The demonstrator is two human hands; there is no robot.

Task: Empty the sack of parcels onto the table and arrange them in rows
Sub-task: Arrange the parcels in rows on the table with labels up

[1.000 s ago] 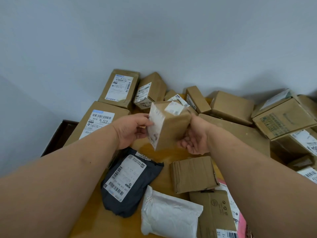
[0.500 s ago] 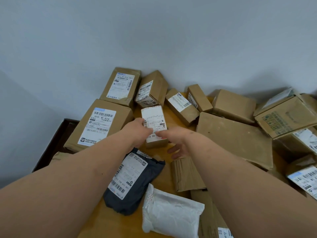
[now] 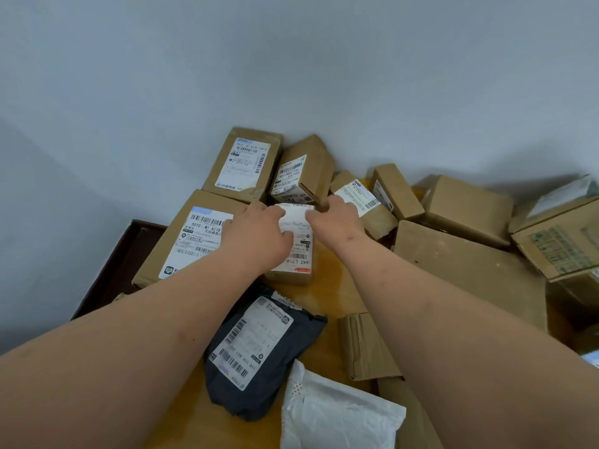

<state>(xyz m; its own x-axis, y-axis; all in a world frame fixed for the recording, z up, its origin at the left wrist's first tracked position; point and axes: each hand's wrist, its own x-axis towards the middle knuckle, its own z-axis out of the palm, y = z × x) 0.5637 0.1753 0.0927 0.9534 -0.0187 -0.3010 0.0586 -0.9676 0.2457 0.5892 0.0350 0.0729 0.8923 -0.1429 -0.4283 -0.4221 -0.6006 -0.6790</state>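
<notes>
Soft, even, rather cool light fills the frame, with no hard glare anywhere. The pale grey wall darkens toward the left edge and carries a diffuse shadow at the upper right, above the brown cardboard boxes. Faint shadows lie under the forearms on the glossy yellow-orange wooden tabletop, which shows a dull sheen. Wide-angle distortion bends the wall line and stretches the arms at the lower corners. Label print is slightly soft.

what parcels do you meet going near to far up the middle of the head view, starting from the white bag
white bag → dark grey bag → small labelled box under both hands → box standing at the wall
</notes>
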